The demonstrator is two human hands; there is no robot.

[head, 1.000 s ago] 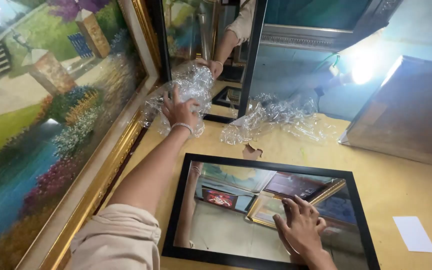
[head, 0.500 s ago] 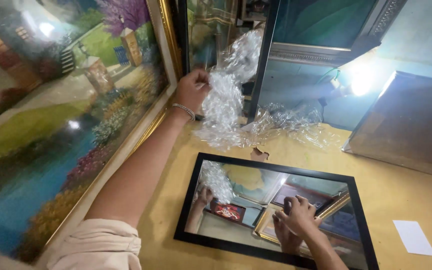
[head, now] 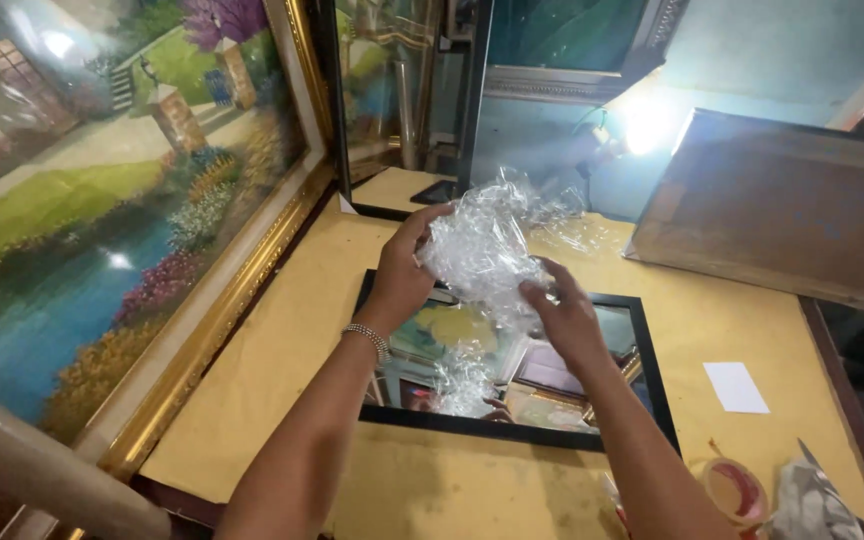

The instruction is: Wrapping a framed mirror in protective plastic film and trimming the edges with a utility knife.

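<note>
Yellow paper is covering the desk (head: pixel 282 370), which is crowded by leaning frames: a gilt-framed garden painting (head: pixel 102 200) along the left edge, a dark frame (head: pixel 402 100) at the far edge, and a brown board (head: pixel 782 210) propped at the far right.

Change since the earlier views: the right hand (head: pixel 564 318) is no longer resting on the mirror (head: pixel 512 370) and is now meeting the left hand (head: pixel 404 272) in the air. The bubble wrap (head: pixel 487 245), a second ago lying at the far edge by the dark frame, is now being held above the mirror's far edge. The handling appears to be shifting from fetching the wrap to opening it out over the glass.

Hand state: the left hand, wearing a bracelet (head: pixel 369 338), is pinching the wrap's left side between thumb and fingers; the right hand is gripping its lower right side, fingers curled.

Containers: none is standing open on the desk. At the near right corner a tape roll (head: pixel 737 490) and crumpled silvery material (head: pixel 812 505) are lying; a white slip (head: pixel 735 387) is lying near the right edge.
</note>
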